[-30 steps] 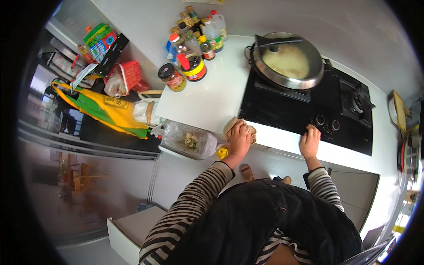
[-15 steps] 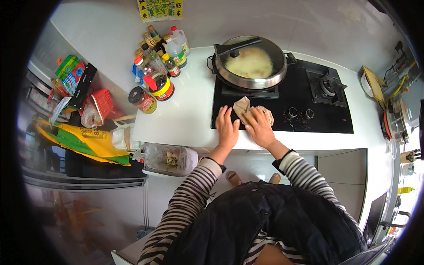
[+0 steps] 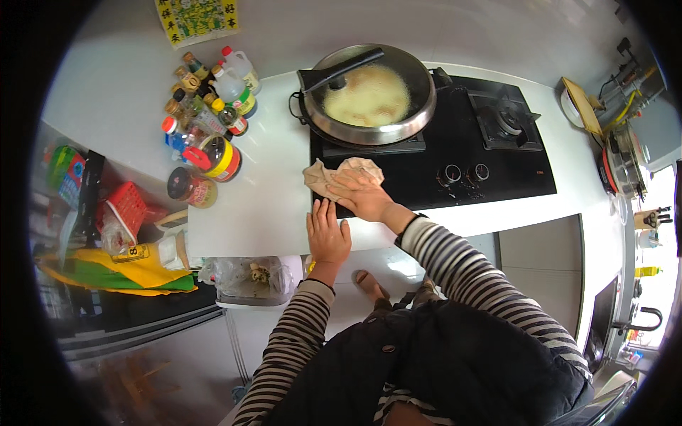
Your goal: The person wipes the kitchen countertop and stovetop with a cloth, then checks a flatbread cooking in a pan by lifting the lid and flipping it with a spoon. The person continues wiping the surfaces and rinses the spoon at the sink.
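Observation:
My right hand (image 3: 363, 198) presses down on a crumpled beige cloth (image 3: 322, 179) with its fingers gathered over it. The cloth lies at the front left corner of the black gas stove (image 3: 398, 177) and partly overhangs onto the white counter. Just in front, my left hand (image 3: 329, 236) rests at the counter's front edge, fingers stretched out and holding nothing. Its fingertips come close to the cloth. Behind both hands a wide pan (image 3: 419, 117) stands on the left burner. Its glass lid (image 3: 366, 96) shows pale, cloudy liquid beneath.
Several sauce bottles (image 3: 231, 119) and a dark-lidded jar (image 3: 192, 187) crowd the counter's left side. Below the edge hangs a lined waste bin (image 3: 288, 278) with scraps. A second burner (image 3: 508, 122) and two knobs (image 3: 452, 173) are to the right. A red basket (image 3: 128, 207) stands far left.
My right hand has slid the cloth leftward across the stove to its left corner. My left hand has drawn back from the stove to the counter edge. The view has shifted.

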The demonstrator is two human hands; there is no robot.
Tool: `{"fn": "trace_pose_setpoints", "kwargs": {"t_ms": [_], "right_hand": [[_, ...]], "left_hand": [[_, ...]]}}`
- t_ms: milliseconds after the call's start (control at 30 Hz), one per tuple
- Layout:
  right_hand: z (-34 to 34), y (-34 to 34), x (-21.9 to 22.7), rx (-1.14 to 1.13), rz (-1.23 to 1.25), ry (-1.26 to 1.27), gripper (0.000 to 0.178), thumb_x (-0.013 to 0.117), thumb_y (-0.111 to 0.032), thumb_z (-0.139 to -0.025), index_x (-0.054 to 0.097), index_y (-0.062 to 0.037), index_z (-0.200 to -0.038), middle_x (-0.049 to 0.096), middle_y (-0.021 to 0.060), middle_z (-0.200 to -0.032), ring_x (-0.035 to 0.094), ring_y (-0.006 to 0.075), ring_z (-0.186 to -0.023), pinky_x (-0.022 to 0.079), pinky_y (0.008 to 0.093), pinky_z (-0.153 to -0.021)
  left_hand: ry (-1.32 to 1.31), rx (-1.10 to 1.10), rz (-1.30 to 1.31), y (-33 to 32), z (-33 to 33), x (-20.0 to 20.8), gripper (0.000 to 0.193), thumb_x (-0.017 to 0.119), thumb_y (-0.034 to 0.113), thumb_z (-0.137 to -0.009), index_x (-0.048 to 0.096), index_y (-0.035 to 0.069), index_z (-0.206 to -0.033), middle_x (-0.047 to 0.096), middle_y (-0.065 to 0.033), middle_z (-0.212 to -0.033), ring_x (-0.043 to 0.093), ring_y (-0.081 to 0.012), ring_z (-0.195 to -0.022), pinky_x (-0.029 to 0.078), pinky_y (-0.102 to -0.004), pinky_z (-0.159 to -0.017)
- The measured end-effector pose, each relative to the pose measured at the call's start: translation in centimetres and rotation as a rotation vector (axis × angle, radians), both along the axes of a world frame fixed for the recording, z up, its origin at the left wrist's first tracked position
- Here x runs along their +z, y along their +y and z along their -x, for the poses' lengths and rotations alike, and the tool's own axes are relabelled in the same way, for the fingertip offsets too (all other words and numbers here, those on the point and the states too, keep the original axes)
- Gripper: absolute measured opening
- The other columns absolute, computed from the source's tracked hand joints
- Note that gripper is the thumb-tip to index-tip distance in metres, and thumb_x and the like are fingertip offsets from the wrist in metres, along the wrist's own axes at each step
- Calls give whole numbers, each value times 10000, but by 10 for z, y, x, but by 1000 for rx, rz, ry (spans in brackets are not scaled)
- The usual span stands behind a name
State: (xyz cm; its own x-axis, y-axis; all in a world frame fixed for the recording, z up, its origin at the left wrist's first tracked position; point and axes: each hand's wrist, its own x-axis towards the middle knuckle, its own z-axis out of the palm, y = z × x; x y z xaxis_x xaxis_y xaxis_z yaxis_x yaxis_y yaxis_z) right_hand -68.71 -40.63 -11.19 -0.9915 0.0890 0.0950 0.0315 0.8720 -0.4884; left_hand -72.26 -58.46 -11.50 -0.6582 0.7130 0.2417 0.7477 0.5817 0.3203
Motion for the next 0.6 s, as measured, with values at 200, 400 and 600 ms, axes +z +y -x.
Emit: {"fn": "trace_pose_setpoints", "kwargs": {"t_ms": [200,400,600], "right_hand": [[-82,70,20,-521,-164,-71,488,556,-310,-968,477,-232,-1443,402,96,-1500,339,341,-1388,233,496,-1156],[-50,11,-3,-282,-247,-78,514,493,-346,-992,419,-190,-1476,359,108,-1520,287,314,-1414,190,491,-1168],[-146,31,-13,-328,-304,43,505,489,-268,-989,407,-214,-1484,328,92,-1546,279,312,-1424,178,508,-1182]], "left_hand": [[69,25,28,2,-2,0,538,526,279,-912,475,-2,-1367,421,-148,-1457,289,-328,-1432,199,-512,-1185],[77,5,26,2,-2,-2,544,521,278,-918,449,-2,-1379,411,-152,-1458,282,-338,-1429,197,-521,-1183],[71,17,104,2,-3,0,552,488,301,-945,417,7,-1406,386,-150,-1477,255,-323,-1443,176,-511,-1195]]}}
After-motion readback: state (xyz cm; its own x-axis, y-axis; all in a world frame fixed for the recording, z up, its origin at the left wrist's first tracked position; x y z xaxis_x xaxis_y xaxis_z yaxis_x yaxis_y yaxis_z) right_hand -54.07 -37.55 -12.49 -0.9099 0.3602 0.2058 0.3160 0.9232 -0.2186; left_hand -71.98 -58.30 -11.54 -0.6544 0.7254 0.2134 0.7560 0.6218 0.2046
